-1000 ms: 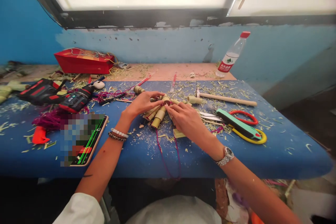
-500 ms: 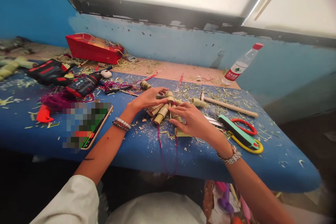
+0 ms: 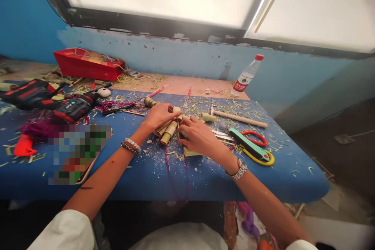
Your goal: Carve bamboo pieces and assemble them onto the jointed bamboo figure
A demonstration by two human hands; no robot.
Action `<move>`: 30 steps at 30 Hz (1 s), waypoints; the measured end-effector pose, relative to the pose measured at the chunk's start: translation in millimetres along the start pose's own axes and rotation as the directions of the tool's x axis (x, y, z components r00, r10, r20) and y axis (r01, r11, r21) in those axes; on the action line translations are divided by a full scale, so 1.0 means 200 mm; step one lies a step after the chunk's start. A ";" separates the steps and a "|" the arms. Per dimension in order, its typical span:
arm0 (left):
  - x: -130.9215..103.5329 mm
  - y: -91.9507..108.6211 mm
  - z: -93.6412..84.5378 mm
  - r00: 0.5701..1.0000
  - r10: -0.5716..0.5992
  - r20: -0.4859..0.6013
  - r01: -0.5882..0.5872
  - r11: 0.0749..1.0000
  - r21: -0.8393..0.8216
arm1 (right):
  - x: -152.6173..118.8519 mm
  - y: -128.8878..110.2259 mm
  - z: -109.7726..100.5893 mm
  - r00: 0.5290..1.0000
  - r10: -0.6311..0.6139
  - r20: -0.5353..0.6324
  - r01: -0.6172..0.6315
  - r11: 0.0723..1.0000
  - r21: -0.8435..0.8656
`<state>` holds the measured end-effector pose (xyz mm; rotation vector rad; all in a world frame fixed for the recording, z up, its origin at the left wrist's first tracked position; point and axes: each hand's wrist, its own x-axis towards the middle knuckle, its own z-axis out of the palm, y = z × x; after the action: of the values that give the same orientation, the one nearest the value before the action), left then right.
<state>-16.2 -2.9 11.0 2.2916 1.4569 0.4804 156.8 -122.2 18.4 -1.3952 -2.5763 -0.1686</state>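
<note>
Several short bamboo tubes [image 3: 169, 133] lie bunched on the blue table, with a purple cord [image 3: 167, 164] looping down from them over the table's front edge. My left hand [image 3: 160, 115] is at the upper left of the bunch, thumb and fingers closed around a pale round piece [image 3: 177, 111] at its top. Close by on the right, my right hand [image 3: 197, 134] has its fingers curled in at a thin light stick [image 3: 178, 129]. Its fingertips are partly hidden, so its grip is unclear. Another tube piece [image 3: 191, 151] lies under my right hand.
Right of my hands are scissors [image 3: 254, 137], a teal-handled cutter [image 3: 249, 144] and a hammer [image 3: 240, 118]. A bottle [image 3: 244, 78] stands behind. On the left are a phone [image 3: 80, 154], power drills [image 3: 76, 107], purple thread [image 3: 38, 129] and a red box [image 3: 89, 64]. Shavings are scattered about.
The view has shifted to the right, so the table's things appear further left. My left thumb and fingers have drawn closer together at the top of the bunch, and my right fingers are more curled.
</note>
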 end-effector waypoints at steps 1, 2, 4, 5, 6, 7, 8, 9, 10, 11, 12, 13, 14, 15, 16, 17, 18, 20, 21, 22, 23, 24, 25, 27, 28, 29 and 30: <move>0.01 0.00 0.00 1.000 -0.009 0.018 0.009 1.000 -0.012 | 0.00 0.00 0.00 1.000 0.008 -0.004 -0.008 1.000 -0.006; 0.02 0.00 0.01 0.999 -0.015 0.033 0.016 0.999 -0.030 | 0.00 -0.01 0.00 1.000 0.015 -0.009 -0.016 1.000 -0.015; 0.04 0.00 0.01 0.998 -0.031 0.054 0.035 0.997 -0.070 | -0.01 -0.03 0.01 0.999 0.031 -0.020 -0.031 0.999 -0.036; 0.05 -0.01 0.01 0.998 -0.036 0.061 0.041 0.995 -0.088 | -0.01 -0.04 0.01 0.999 0.037 -0.026 -0.038 0.998 -0.048; 0.05 -0.02 0.01 0.997 -0.036 0.066 0.043 0.994 -0.104 | -0.01 -0.04 0.01 0.999 0.042 -0.032 -0.044 0.997 -0.058; 0.06 -0.02 0.01 0.997 -0.034 0.074 0.043 0.992 -0.121 | -0.02 -0.05 0.01 0.998 0.049 -0.037 -0.052 0.997 -0.064; 0.06 -0.02 0.01 0.996 -0.029 0.084 0.041 0.989 -0.141 | -0.02 -0.06 0.01 0.997 0.057 -0.042 -0.060 0.996 -0.068; 0.06 -0.03 0.01 0.995 -0.023 0.096 0.039 0.986 -0.164 | -0.02 -0.06 0.01 0.997 0.067 -0.046 -0.070 0.995 -0.072; 0.06 -0.03 0.01 0.994 -0.017 0.108 0.038 0.981 -0.190 | -0.02 -0.07 0.01 0.996 0.079 -0.050 -0.083 0.994 -0.078; 0.05 -0.03 0.01 0.993 -0.015 0.121 0.041 0.975 -0.217 | -0.03 -0.07 0.01 0.994 0.094 -0.053 -0.099 0.992 -0.085; 0.05 -0.02 0.01 0.991 -0.017 0.133 0.050 0.968 -0.246 | -0.03 -0.07 0.01 0.992 0.111 -0.057 -0.116 0.989 -0.091; 0.04 -0.02 0.01 0.989 -0.021 0.146 0.062 0.959 -0.277 | -0.03 -0.07 0.02 0.990 0.129 -0.061 -0.135 0.986 -0.096; 0.04 -0.02 0.01 0.987 -0.028 0.159 0.076 0.948 -0.310 | -0.03 -0.08 0.02 0.987 0.146 -0.063 -0.151 0.983 -0.099; 0.03 -0.01 0.01 0.984 -0.035 0.173 0.093 0.936 -0.339 | -0.03 -0.08 0.02 0.985 0.160 -0.065 -0.166 0.981 -0.099; 0.03 -0.01 0.00 0.982 -0.043 0.183 0.108 0.925 -0.365 | -0.03 -0.08 0.02 0.983 0.171 -0.068 -0.177 0.979 -0.097; 0.03 -0.01 0.00 0.980 -0.049 0.191 0.121 0.915 -0.385 | -0.03 -0.09 0.03 0.981 0.179 -0.070 -0.185 0.978 -0.094; 0.03 0.00 -0.01 0.979 -0.057 0.198 0.134 0.906 -0.401 | -0.04 -0.09 0.03 0.980 0.187 -0.074 -0.194 0.977 -0.093; 0.03 0.00 -0.02 0.975 -0.068 0.210 0.154 0.893 -0.424 | -0.04 -0.10 0.03 0.975 0.204 -0.086 -0.212 0.973 -0.089; 0.03 0.00 -0.02 0.975 -0.065 0.213 0.154 0.887 -0.435 | -0.03 -0.10 0.03 0.974 0.208 -0.092 -0.216 0.972 -0.088; 0.03 0.01 -0.02 0.975 -0.059 0.213 0.150 0.882 -0.446 | -0.03 -0.10 0.03 0.974 0.205 -0.096 -0.214 0.973 -0.088; 0.03 0.01 -0.02 0.977 -0.050 0.208 0.141 0.879 -0.456 | -0.03 -0.09 0.03 0.976 0.193 -0.097 -0.202 0.975 -0.088; 0.03 0.01 -0.01 0.980 -0.041 0.193 0.128 0.877 -0.463 | -0.02 -0.09 0.03 0.980 0.176 -0.095 -0.184 0.979 -0.087; 0.03 0.02 0.00 0.985 -0.037 0.171 0.113 0.877 -0.467 | -0.02 -0.08 0.03 0.983 0.157 -0.091 -0.165 0.983 -0.086; 0.02 0.03 0.03 0.992 -0.044 0.121 0.097 0.877 -0.470 | -0.01 -0.07 0.04 0.989 0.125 -0.079 -0.131 0.988 -0.081; 0.01 0.03 0.05 0.994 -0.050 0.099 0.091 0.876 -0.473 | 0.00 -0.06 0.03 0.991 0.112 -0.070 -0.117 0.990 -0.077; 0.01 0.03 0.07 0.995 -0.054 0.081 0.086 0.875 -0.476 | 0.00 -0.05 0.03 0.993 0.098 -0.060 -0.102 0.992 -0.073; 0.01 0.03 0.08 0.996 -0.061 0.065 0.085 0.873 -0.481 | 0.00 -0.04 0.02 0.996 0.078 -0.051 -0.081 0.995 -0.062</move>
<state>-3.8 -6.1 -0.1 1.8308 1.2228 0.6759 150.3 -126.3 13.8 -1.4943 -2.4919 -0.2718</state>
